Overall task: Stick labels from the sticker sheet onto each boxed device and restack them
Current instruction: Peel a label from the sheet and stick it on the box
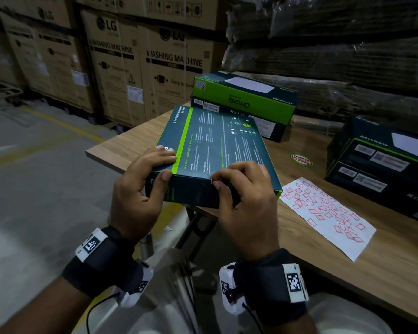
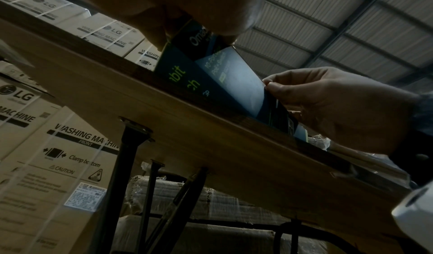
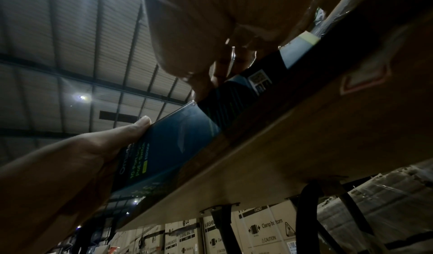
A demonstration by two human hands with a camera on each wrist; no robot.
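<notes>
A flat dark teal boxed device (image 1: 215, 145) with a green stripe is tilted up off the near left corner of the wooden table (image 1: 348, 256). My left hand (image 1: 163, 165) grips its near left corner, thumb on the side and fingers on top. My right hand (image 1: 216, 180) has its fingers curled at the box's near side, pinching a small pink-edged label (image 1: 212, 181) against the edge. The white sticker sheet (image 1: 323, 213) with several pink labels lies flat on the table to the right. From below, the left wrist view shows the same box (image 2: 206, 76) overhanging the table edge.
Two green and dark boxes (image 1: 244, 97) are stacked at the back of the table. Another dark stack (image 1: 381, 165) stands at the right. A round red and green sticker (image 1: 301, 159) is on the tabletop. Large LG cartons (image 1: 155, 63) line the floor behind.
</notes>
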